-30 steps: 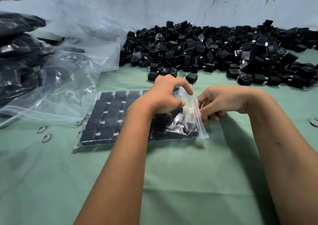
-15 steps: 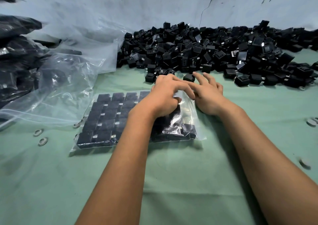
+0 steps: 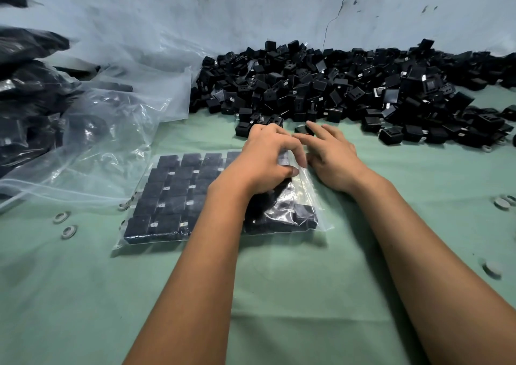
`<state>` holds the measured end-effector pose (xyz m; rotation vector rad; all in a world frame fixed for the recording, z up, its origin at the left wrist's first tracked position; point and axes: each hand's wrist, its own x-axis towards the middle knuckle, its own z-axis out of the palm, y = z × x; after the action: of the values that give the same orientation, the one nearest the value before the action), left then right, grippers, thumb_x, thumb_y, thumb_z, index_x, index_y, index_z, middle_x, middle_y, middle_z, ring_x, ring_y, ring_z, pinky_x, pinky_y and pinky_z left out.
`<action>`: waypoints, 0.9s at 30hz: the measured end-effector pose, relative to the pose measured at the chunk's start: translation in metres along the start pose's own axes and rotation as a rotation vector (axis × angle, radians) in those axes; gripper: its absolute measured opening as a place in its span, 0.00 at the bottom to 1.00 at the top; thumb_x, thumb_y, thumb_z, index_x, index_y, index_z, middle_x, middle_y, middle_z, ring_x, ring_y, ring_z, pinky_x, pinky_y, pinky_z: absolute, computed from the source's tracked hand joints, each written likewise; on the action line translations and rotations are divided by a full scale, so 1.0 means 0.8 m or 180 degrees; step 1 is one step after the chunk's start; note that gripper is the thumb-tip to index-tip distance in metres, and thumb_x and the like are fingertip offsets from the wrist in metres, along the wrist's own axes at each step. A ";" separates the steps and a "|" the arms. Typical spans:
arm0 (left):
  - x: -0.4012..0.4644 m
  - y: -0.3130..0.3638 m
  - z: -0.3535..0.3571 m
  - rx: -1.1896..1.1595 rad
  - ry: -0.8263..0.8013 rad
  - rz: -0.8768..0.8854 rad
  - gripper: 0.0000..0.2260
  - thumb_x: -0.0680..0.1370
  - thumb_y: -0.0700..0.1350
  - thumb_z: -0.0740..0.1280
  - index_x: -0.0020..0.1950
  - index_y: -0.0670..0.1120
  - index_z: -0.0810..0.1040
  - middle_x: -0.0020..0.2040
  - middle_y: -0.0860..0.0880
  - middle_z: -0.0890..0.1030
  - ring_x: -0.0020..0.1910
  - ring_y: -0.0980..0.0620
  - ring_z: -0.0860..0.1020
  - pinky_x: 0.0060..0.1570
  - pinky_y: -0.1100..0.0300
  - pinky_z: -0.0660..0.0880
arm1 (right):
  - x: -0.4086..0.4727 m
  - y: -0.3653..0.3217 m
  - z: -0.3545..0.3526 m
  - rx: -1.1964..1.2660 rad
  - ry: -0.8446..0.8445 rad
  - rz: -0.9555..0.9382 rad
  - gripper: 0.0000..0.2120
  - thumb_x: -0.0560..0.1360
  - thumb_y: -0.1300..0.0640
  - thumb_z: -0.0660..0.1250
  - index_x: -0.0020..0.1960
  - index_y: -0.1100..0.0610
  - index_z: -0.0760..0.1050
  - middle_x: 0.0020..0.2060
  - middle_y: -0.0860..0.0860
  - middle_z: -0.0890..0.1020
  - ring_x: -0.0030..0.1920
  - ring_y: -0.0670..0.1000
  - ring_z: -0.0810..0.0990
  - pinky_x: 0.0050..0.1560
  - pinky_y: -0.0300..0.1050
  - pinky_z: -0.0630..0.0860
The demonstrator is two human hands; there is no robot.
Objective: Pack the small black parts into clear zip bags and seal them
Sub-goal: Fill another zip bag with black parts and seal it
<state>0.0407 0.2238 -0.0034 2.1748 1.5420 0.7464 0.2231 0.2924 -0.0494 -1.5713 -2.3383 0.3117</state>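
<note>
Item: zip bag (image 3: pixel 173 194), part-filled, flat on green surface (image 3: pixel 279 295).
Left hand (image 3: pixel 265 163) curls on bag's open end; right hand (image 3: pixel 332 158), a second ago pinching the mouth, now reaches flat-fingered toward the loose black part (image 3: pixel 303 129) before the pile (image 3: pixel 349 85): filling likely continues, unsealed.

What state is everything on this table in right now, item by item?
zip bag: flat on the table, filled with rows of black parts.
left hand: fingers curled, gripping the bag's right end.
right hand: open, fingers stretched toward the pile.
loose parts pile: unpacked, heaped.
empty bags: crumpled, unfilled.
</note>
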 end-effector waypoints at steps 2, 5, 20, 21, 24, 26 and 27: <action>-0.001 0.000 -0.001 0.0002 0.0008 -0.0004 0.08 0.74 0.43 0.78 0.49 0.55 0.86 0.59 0.53 0.73 0.67 0.52 0.63 0.68 0.58 0.60 | 0.001 0.004 -0.001 0.0130 0.0277 0.0014 0.16 0.80 0.52 0.67 0.68 0.45 0.78 0.75 0.50 0.70 0.76 0.58 0.63 0.73 0.59 0.64; -0.001 0.000 -0.001 0.0011 0.0031 -0.0002 0.08 0.73 0.43 0.78 0.49 0.55 0.86 0.59 0.53 0.73 0.66 0.52 0.63 0.68 0.58 0.60 | -0.001 0.006 -0.004 0.0318 0.0931 0.0235 0.09 0.76 0.46 0.74 0.48 0.51 0.84 0.49 0.52 0.80 0.55 0.55 0.77 0.52 0.49 0.73; 0.000 0.000 0.000 0.0053 0.0036 0.0024 0.09 0.73 0.43 0.79 0.49 0.55 0.86 0.59 0.52 0.74 0.66 0.51 0.64 0.67 0.59 0.61 | -0.001 0.007 0.002 0.0713 0.1254 -0.0014 0.06 0.72 0.58 0.78 0.43 0.52 0.81 0.51 0.49 0.75 0.48 0.51 0.78 0.52 0.47 0.77; 0.000 -0.001 0.000 0.0051 0.0034 0.0021 0.09 0.73 0.43 0.79 0.49 0.55 0.86 0.59 0.52 0.75 0.66 0.51 0.64 0.67 0.59 0.61 | -0.003 0.006 0.000 0.0735 0.1343 0.0061 0.09 0.71 0.57 0.79 0.40 0.51 0.79 0.48 0.49 0.75 0.46 0.50 0.78 0.49 0.46 0.76; 0.000 -0.001 0.000 -0.0005 0.0023 -0.0012 0.09 0.73 0.43 0.79 0.49 0.55 0.86 0.59 0.52 0.74 0.66 0.51 0.64 0.67 0.58 0.61 | -0.005 0.006 -0.009 0.0951 0.1545 0.0221 0.13 0.72 0.53 0.78 0.43 0.53 0.73 0.42 0.50 0.78 0.42 0.53 0.77 0.46 0.50 0.76; 0.001 -0.002 0.000 -0.0023 0.0020 -0.0023 0.09 0.73 0.44 0.79 0.48 0.56 0.86 0.59 0.52 0.74 0.66 0.51 0.64 0.66 0.58 0.60 | -0.007 0.008 -0.017 0.1358 0.1478 0.0469 0.12 0.76 0.48 0.73 0.50 0.52 0.72 0.41 0.51 0.82 0.42 0.54 0.81 0.45 0.51 0.77; 0.001 -0.002 0.000 -0.0018 0.0021 -0.0024 0.09 0.73 0.44 0.79 0.48 0.56 0.86 0.59 0.52 0.74 0.66 0.52 0.64 0.65 0.58 0.60 | -0.008 0.010 -0.019 0.1471 0.1423 0.0564 0.11 0.78 0.46 0.69 0.53 0.51 0.72 0.40 0.51 0.83 0.41 0.54 0.82 0.46 0.49 0.77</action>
<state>0.0396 0.2250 -0.0042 2.1634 1.5488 0.7554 0.2378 0.2892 -0.0390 -1.4359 -1.6517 0.4493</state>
